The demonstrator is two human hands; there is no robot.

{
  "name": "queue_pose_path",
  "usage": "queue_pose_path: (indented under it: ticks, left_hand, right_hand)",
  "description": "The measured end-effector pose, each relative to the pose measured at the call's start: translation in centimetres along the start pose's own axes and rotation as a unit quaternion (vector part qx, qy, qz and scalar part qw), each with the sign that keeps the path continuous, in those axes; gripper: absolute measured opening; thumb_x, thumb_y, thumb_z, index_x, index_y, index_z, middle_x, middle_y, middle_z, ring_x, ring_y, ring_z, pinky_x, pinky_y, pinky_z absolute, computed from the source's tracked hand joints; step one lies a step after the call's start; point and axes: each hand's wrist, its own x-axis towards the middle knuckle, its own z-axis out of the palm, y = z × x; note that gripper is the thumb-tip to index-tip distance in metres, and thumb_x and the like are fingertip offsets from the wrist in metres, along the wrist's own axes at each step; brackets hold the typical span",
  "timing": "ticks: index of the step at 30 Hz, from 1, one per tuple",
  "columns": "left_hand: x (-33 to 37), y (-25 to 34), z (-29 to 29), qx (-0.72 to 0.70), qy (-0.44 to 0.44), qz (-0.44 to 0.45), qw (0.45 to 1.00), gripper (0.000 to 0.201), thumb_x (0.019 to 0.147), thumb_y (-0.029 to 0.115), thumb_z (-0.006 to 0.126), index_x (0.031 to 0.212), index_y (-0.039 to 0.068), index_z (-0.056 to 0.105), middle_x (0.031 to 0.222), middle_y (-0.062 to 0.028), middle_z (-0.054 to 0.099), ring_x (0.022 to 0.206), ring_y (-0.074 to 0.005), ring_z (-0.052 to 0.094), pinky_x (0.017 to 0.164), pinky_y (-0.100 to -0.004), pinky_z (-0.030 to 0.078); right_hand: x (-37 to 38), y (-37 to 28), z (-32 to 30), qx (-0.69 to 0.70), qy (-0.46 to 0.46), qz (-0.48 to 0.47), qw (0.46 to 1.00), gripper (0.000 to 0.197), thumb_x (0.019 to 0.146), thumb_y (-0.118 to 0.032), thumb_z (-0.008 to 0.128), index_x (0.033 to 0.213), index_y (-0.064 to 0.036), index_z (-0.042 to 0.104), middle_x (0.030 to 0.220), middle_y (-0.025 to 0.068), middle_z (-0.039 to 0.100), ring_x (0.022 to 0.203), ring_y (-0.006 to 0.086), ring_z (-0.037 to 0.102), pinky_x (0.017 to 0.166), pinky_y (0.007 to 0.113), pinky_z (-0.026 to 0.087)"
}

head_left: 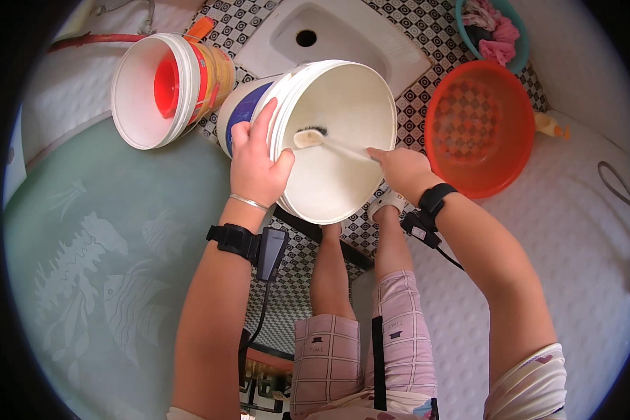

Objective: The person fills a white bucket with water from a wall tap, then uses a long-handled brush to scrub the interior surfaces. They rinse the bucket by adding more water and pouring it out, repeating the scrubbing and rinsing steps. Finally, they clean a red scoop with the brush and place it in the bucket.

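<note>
**Brush inside a tilted white bucket**

We see the white bucket [332, 140] tipped on its side over the patterned floor [427, 28], its open mouth turned up toward us. Our left hand [257, 166] is clenched on the near left part of its rim, thumb inside, fingers wrapped over the outer wall. Our right hand [399, 168] grips the pale handle of a brush [322, 138], closed around its near end at the bucket's right rim.

The brush's long axis runs from the right hand leftward and slightly away, across the bucket's mouth; its dark bristle head touches the inner wall near the left side, just beside the left thumb. The right hand is the one on the tool; the left only steadies the bucket.

Around them: a second white bucket [162, 87] with a red inside lies on its side to the left, nearly touching the first. A red basin [479, 129] sits just right of the right hand. A teal tub of pink cloth [493, 31] lies beyond it, and a white floor pan [329, 35] behind the bucket. Nothing crosses the brush's line.
</note>
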Motion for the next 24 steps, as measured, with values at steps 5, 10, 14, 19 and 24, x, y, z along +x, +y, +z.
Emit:
queue_pose_path:
  ticks: [5, 10, 14, 19, 24]
  left_hand:
    - [0.1, 0.1, -0.1, -0.001, 0.003, 0.007, 1.0, 0.077, 0.072, 0.015, 0.064, 0.147, 0.015, 0.046, 0.101, -0.0185, 0.048, 0.096, -0.0352, 0.051, 0.095, -0.0407, 0.046]
    - [0.9, 0.8, -0.2, -0.003, -0.025, -0.007, 1.0, 0.077, 0.072, 0.018, 0.065, 0.147, 0.019, 0.047, 0.103, -0.0188, 0.048, 0.097, -0.038, 0.052, 0.096, -0.0427, 0.046]
    - [2.0, 1.4, 0.0, 0.041, -0.068, -0.002, 0.997, 0.076, 0.075, 0.012, 0.063, 0.148, 0.019, 0.046, 0.104, -0.0178, 0.046, 0.099, -0.0356, 0.052, 0.099, -0.0388, 0.044]
    - [4.7, 0.6, 0.1, 0.038, -0.083, 0.001, 0.996, 0.074, 0.076, 0.016, 0.064, 0.147, 0.022, 0.046, 0.107, -0.0203, 0.049, 0.104, -0.0386, 0.053, 0.101, -0.0409, 0.044]
    - [6.8, -0.4, -1.0, 0.014, -0.083, -0.037, 0.996, 0.072, 0.079, 0.022, 0.061, 0.149, 0.023, 0.044, 0.115, -0.0233, 0.05, 0.109, -0.0377, 0.053, 0.105, -0.0404, 0.041]
  right_hand:
    - [0.2, -0.3, -0.4, 0.046, 0.12, 0.041, 0.991, 0.052, 0.094, -0.01, 0.046, 0.142, -0.0281, 0.054, 0.092, 0.0159, 0.072, 0.088, 0.0339, 0.071, 0.076, 0.045, 0.056]
    - [2.6, -3.2, -1.6, -0.027, 0.031, -0.029, 0.999, 0.048, 0.092, -0.006, 0.046, 0.136, -0.0216, 0.06, 0.105, 0.0165, 0.071, 0.099, 0.0333, 0.069, 0.083, 0.044, 0.055]
    - [7.5, -5.1, -1.6, -0.017, 0.097, -0.047, 0.994, 0.044, 0.092, -0.005, 0.046, 0.132, -0.017, 0.062, 0.104, 0.0167, 0.071, 0.101, 0.0339, 0.069, 0.086, 0.044, 0.054]
    - [6.8, -3.1, 1.2, 0.026, 0.039, -0.002, 0.999, 0.048, 0.091, -0.005, 0.046, 0.135, -0.0182, 0.06, 0.107, 0.0149, 0.072, 0.102, 0.0332, 0.069, 0.087, 0.043, 0.054]
    - [-1.3, -0.2, -5.0, -0.031, 0.057, -0.029, 0.997, 0.056, 0.086, -0.005, 0.048, 0.138, -0.0235, 0.059, 0.101, 0.0154, 0.072, 0.094, 0.0336, 0.069, 0.08, 0.044, 0.055]
